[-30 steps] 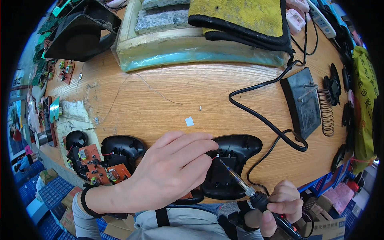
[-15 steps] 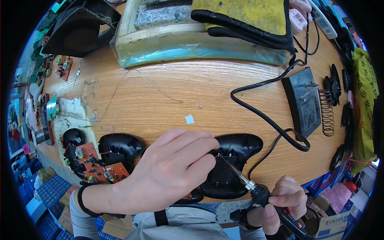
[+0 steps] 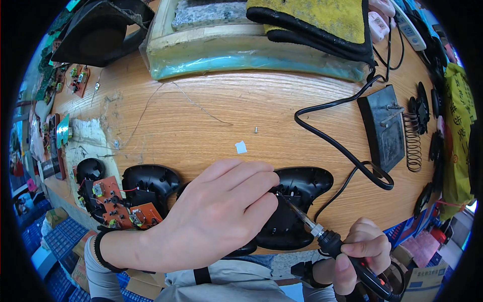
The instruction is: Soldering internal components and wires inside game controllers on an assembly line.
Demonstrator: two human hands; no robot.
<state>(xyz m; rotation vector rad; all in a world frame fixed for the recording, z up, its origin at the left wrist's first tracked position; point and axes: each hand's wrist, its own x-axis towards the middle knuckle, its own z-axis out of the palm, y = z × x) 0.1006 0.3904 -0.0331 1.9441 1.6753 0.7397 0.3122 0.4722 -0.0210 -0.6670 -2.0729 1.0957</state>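
Observation:
My right hand (image 3: 366, 251) grips a soldering iron (image 3: 330, 243) with a black handle and a metal collar. Its tip slants up and left to the middle of an open black game controller shell (image 3: 289, 229), close by my left fingertips. My left hand (image 3: 229, 209) lies over the shell's left half and hides most of it. Its fingers are closed together and bent down toward the iron's tip; what they pinch is hidden. Left of that hand lies another open controller shell (image 3: 151, 177), with orange circuit boards (image 3: 146, 216) and a thin red wire.
A black stand with a coiled spring (image 3: 412, 146) is at the right, the iron's black cable (image 3: 334, 142) looping beside it. A small white scrap (image 3: 241, 147) and a tiny metal screw (image 3: 256, 130) lie ahead of my hands. A yellow cloth (image 3: 317, 20) covers a plastic-wrapped tray (image 3: 216, 65).
The view has shifted slightly. My left hand and the soldering iron keep nearly the same place over the controller shell, and both grips look unchanged.

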